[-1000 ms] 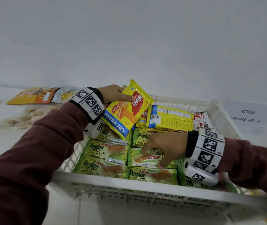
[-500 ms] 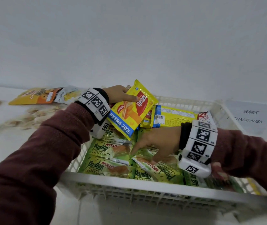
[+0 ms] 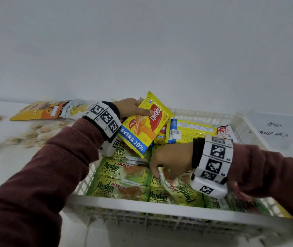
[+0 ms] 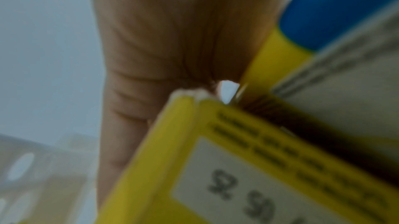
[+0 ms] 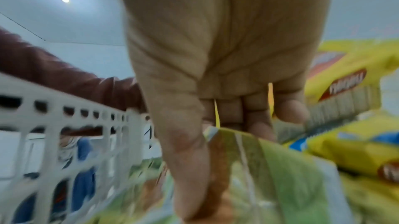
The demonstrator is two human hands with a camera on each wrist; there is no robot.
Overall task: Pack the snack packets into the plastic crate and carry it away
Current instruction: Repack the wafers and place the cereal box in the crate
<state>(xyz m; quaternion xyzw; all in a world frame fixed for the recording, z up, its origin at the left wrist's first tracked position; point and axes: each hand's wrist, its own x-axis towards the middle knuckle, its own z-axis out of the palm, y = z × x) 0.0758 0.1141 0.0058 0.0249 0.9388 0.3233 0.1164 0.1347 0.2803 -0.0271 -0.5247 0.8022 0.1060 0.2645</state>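
Left hand [image 3: 131,108] grips a yellow foil wafer packet [image 3: 146,124], poised above the white slotted plastic crate [image 3: 160,200]. Right hand [image 3: 172,157] pinches a green pandan cake packet [image 3: 179,188] by its end, inside the crate. That thin pinch may slip, and crowded packets beneath both hands could shift.

The right hand [image 5: 220,53] fills the middle of the view, thumb and curled fingers [image 5: 257,113] pinching the sealed end of a green Pandan cake packet [image 5: 287,173] — the wrapper runs blurred toward the camera. To the left stands the white slotted wall of the plastic crate [image 5: 64,113], with a maroon sleeve [image 5: 54,69] above its rim. To the right lie yellow wafer packets [image 5: 349,91] — one shows a red oval logo.
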